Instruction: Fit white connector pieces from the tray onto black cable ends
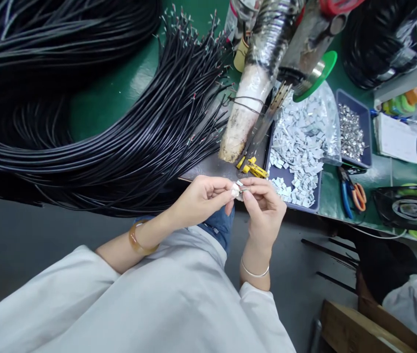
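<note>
Two bare hands meet at the near edge of a green workbench (101, 105), holding a small pale piece (239, 184) between them. The piece is tiny, whitish and roughly block-shaped, with a thin, darker, metal-looking sliver beside it; finer detail is hidden by the fingers. The left hand (211, 194) pinches from the left with thumb and forefinger, and a whitish patch shows at its fingertips. The right hand (263, 202) pinches from the right, thumb below and fingers curled above. Both grips are closed on the piece.

Just right of the hands, a shallow dark tray (277, 173) holds many small pale blue-white pieces. Yellow clips (253, 167) lie just beyond the fingers. To the left, a thick sweep of black cables (131, 137) curves across the bench, their thin ends fanned out on the far side. Farther right lie pliers (347, 192) with blue handles.
</note>
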Action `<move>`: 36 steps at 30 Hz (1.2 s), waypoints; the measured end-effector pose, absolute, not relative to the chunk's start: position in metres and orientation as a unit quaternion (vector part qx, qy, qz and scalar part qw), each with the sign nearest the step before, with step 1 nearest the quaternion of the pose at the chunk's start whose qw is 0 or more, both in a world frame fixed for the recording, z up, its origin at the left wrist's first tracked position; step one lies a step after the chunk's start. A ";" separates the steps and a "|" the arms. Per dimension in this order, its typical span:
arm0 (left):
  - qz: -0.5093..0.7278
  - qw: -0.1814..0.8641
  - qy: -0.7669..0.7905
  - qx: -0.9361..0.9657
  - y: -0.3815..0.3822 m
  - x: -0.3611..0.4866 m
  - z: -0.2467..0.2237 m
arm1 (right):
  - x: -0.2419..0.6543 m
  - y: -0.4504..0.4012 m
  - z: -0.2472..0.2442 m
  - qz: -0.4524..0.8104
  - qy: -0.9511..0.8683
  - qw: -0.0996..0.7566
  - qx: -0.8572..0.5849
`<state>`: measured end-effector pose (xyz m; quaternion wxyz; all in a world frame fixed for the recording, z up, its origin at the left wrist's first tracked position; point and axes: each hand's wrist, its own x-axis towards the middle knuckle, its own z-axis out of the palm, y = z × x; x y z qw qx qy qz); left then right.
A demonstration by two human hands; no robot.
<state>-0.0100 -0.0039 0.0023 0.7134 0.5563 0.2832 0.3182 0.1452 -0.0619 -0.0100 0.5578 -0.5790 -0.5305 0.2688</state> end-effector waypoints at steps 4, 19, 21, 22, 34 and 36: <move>0.343 0.692 0.314 0.552 -0.010 -0.008 -0.003 | 0.135 -0.064 -0.014 0.212 -0.534 0.572 -0.586; 0.367 0.724 0.325 0.486 -0.003 -0.007 0.000 | 0.132 -0.072 -0.007 0.034 -0.604 0.557 -0.569; 0.368 0.720 0.328 0.488 -0.003 -0.007 0.000 | 0.132 -0.071 -0.009 0.024 -0.592 0.568 -0.571; 0.370 0.717 0.333 0.489 -0.002 -0.007 0.000 | 0.132 -0.071 -0.011 0.038 -0.578 0.577 -0.576; 0.418 0.683 0.357 0.481 0.003 -0.003 0.000 | 0.135 -0.065 -0.020 -0.055 -0.657 0.501 -0.560; 0.428 0.675 0.363 0.480 0.004 -0.001 0.001 | 0.135 -0.063 -0.022 -0.068 -0.664 0.497 -0.554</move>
